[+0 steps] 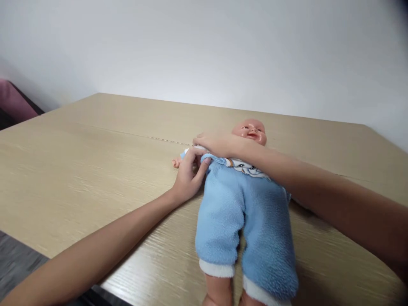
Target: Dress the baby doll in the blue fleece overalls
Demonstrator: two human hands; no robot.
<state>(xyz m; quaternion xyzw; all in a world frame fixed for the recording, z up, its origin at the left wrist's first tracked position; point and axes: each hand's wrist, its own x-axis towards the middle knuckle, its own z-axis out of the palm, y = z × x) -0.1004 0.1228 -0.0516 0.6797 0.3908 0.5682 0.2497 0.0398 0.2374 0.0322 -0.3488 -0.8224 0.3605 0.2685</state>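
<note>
A baby doll point(251, 129) lies on its back on a light wooden table point(95, 170), head away from me. It wears fluffy blue trousers point(245, 221) with white cuffs and a white printed top point(245, 166). My left hand point(188, 176) pinches the trouser waistband at the doll's right side, just beside the doll's small hand point(176, 162). My right hand point(215, 142) reaches across the doll's chest, its fingers closed on the cloth of the top near the same shoulder. My right forearm covers part of the torso.
A plain white wall point(204, 51) stands behind the table. Something pink point(14, 104) shows past the table's far left edge. The near left table edge drops to a grey floor point(15, 263).
</note>
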